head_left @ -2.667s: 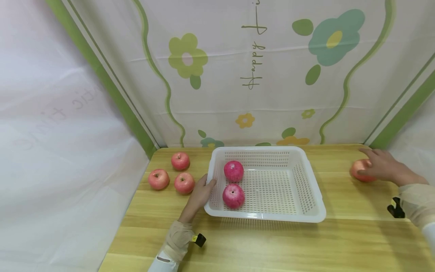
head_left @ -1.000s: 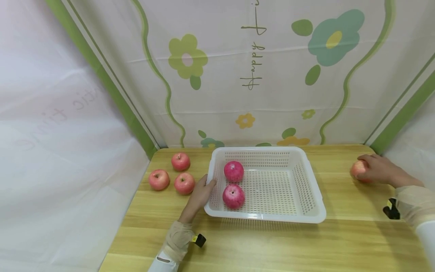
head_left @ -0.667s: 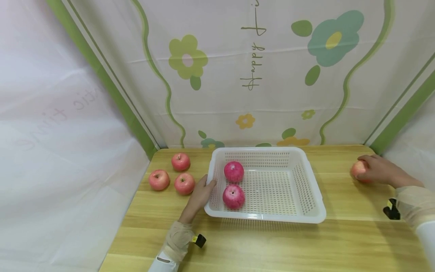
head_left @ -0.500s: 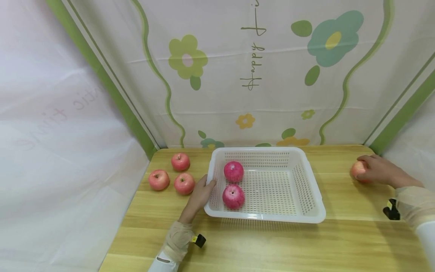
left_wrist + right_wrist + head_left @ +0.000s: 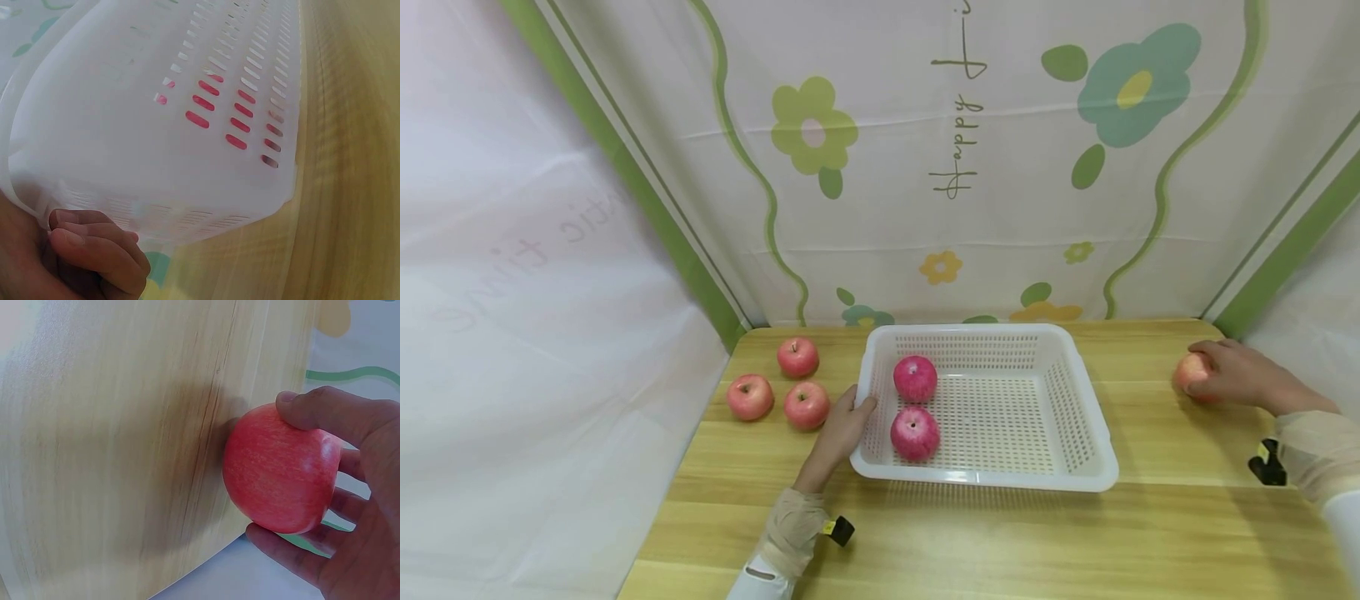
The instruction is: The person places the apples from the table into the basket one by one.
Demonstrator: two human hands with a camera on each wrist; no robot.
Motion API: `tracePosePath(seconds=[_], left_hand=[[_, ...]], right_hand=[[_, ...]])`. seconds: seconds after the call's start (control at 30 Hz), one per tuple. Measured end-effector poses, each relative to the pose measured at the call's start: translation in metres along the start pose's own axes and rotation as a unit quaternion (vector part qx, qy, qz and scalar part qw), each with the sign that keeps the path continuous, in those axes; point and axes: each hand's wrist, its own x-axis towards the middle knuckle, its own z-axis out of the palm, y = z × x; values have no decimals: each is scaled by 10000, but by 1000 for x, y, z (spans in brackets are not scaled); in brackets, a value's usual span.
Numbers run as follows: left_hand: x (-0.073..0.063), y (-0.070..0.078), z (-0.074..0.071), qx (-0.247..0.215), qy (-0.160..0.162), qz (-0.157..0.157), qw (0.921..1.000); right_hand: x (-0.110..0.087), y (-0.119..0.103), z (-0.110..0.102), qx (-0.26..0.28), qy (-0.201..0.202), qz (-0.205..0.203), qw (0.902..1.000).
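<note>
My left hand (image 5: 841, 429) grips the left rim of a white plastic basket (image 5: 977, 477); in the left wrist view its curled fingers (image 5: 103, 247) lie under the rim at one corner. Two deep-pink apples, a rear one (image 5: 915, 378) and a front one (image 5: 915, 433), sit at the basket's left end. At the table's far right, my right hand (image 5: 1243, 375) holds a lighter red apple (image 5: 281, 472). The right wrist view has the thumb on one side of that apple and the fingertips on the other, with the apple close against the tabletop.
Three pinkish-red apples, at the back (image 5: 798, 357), left (image 5: 750, 397) and right (image 5: 807, 406), rest on the wooden table (image 5: 1000, 550) left of the basket. A flower-printed curtain (image 5: 880, 167) rises behind the table's back edge, with white cloth (image 5: 535, 375) on the left.
My right hand, spread over the right-hand apple in the oldest frame, has closed round it, then stays still. The left hand, the basket and the other apples keep their places.
</note>
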Motion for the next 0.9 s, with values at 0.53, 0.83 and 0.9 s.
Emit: tracePosePath(seconds=[0.53,0.83,0.9], left_hand=[[0,0,0,-12,-22,-4,10000],[0,2,-1,-1,-43,-41,10000],[0,2,-1,-7,-61,-54,10000]], right_hand=[[-2,-10,-6,-62,8,-71,10000],[-2,-20,-12,-99,125,-160,9997],[-1,-23,-15,-92,164,-192,9996]])
